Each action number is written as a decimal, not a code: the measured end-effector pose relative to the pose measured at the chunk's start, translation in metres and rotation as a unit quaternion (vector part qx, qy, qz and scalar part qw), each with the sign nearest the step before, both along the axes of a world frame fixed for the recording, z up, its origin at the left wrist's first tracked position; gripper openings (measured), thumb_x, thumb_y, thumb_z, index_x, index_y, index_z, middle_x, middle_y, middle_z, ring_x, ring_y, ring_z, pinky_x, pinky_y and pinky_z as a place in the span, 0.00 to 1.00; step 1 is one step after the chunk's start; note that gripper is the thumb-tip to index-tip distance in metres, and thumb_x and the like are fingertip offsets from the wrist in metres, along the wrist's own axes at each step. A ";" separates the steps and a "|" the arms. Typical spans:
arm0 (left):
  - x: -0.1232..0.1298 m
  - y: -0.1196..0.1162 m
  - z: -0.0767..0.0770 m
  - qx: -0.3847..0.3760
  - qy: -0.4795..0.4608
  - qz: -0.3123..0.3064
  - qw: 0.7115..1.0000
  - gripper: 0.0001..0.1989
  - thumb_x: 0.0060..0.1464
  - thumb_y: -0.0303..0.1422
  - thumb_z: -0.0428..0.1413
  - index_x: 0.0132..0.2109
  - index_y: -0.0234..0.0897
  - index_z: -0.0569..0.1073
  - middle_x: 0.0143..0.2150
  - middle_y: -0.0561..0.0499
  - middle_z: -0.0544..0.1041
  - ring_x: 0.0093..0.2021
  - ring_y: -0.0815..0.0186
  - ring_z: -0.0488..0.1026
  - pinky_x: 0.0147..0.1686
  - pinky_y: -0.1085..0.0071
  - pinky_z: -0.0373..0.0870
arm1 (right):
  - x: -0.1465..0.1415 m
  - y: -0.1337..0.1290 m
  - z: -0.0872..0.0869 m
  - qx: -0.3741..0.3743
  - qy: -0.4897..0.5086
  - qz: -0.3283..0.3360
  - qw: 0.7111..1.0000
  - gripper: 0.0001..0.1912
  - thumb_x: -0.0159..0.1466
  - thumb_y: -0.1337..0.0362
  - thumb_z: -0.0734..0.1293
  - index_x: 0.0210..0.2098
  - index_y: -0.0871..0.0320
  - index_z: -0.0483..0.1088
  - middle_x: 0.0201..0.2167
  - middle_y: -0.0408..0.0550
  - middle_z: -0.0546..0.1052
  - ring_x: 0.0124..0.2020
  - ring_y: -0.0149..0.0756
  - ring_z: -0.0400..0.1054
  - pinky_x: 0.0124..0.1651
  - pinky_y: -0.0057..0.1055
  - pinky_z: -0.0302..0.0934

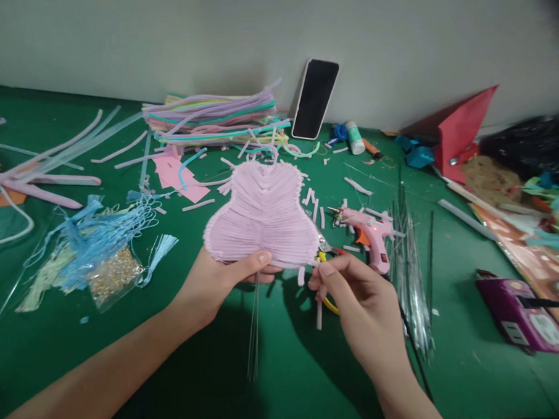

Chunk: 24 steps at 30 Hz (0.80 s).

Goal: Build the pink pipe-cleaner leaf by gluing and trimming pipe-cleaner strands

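Observation:
A pale pink bodice-shaped piece made of pipe cleaners (265,216) is held up over the table, its border fuzzy and bumpy. My left hand (236,270) grips its bottom edge, thumb in front and fingers behind. Several thin wires (254,334) hang down below that hand. At the lower right corner, my right hand (352,286) pinches the end of a pink pipe cleaner strand against the edge. Behind the piece, pliers with yellow and red handles (325,255) are partly hidden. A pink hot glue gun (368,230) lies just beyond my right hand.
Bundled pipe cleaners (215,116) lie at the back, with a phone (315,100) leaning on the wall. Blue tassels (104,235) and a bag of gold beads (115,275) are left. Metal wires (411,278) and a purple device (520,313) are right. Pipe cleaner scraps litter the green table (185,374).

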<state>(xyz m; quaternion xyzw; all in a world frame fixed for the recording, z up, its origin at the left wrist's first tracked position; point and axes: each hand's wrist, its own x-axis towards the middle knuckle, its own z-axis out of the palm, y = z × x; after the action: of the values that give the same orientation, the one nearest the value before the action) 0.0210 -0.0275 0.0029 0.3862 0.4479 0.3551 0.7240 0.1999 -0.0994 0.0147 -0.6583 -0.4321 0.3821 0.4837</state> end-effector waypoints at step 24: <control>0.000 0.000 -0.002 0.039 -0.002 0.015 0.999 0.12 0.46 0.34 0.68 0.39 0.36 0.79 0.34 0.50 0.83 0.34 0.63 0.80 0.33 0.75 0.79 | 0.000 -0.002 -0.002 0.062 -0.192 0.027 0.979 0.04 0.62 0.62 0.67 0.33 0.56 0.72 0.26 0.42 0.76 0.25 0.28 0.70 0.28 0.25 0.66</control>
<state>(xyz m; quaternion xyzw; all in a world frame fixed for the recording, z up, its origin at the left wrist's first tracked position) 0.0208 -0.0279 0.0004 0.4069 0.4382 0.3843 0.7034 0.2002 -0.1011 0.0124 -0.6760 -0.5575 0.2341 0.4212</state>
